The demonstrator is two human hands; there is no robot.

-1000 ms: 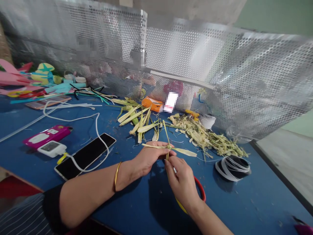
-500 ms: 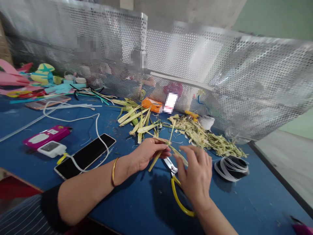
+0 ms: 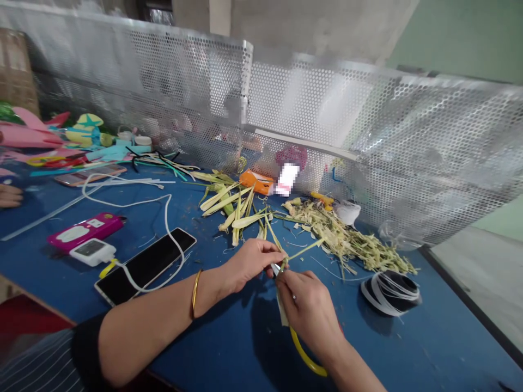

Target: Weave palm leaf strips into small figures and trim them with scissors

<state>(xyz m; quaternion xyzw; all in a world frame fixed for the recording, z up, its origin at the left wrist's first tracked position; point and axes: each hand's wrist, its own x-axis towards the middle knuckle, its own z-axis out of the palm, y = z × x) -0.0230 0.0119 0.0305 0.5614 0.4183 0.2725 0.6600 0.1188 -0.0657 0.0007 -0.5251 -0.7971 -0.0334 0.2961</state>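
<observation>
My left hand (image 3: 250,262) pinches a knot of pale green leaf strips (image 3: 295,252) just above the blue table (image 3: 229,337). One strip sticks out to the right, another runs up and back from my fingers. My right hand (image 3: 307,313) is closed close under the left, fingers pinched on a strip end that hangs down by my thumb. Yellow-handled scissors (image 3: 304,356) lie under my right hand, mostly hidden, with the metal tip showing between my hands.
Cut leaf strips (image 3: 232,204) and a heap of shredded trimmings (image 3: 347,239) lie behind my hands. A black phone (image 3: 145,267) on a white cable, a pink device (image 3: 85,231), a coil of white band (image 3: 390,283) and a perforated metal screen (image 3: 327,125) surround them. Another person's hand (image 3: 8,196) rests far left.
My right hand had swung out open to the right, then came back under the left and closed on a strip. The leaf knot has turned in my left fingers.
</observation>
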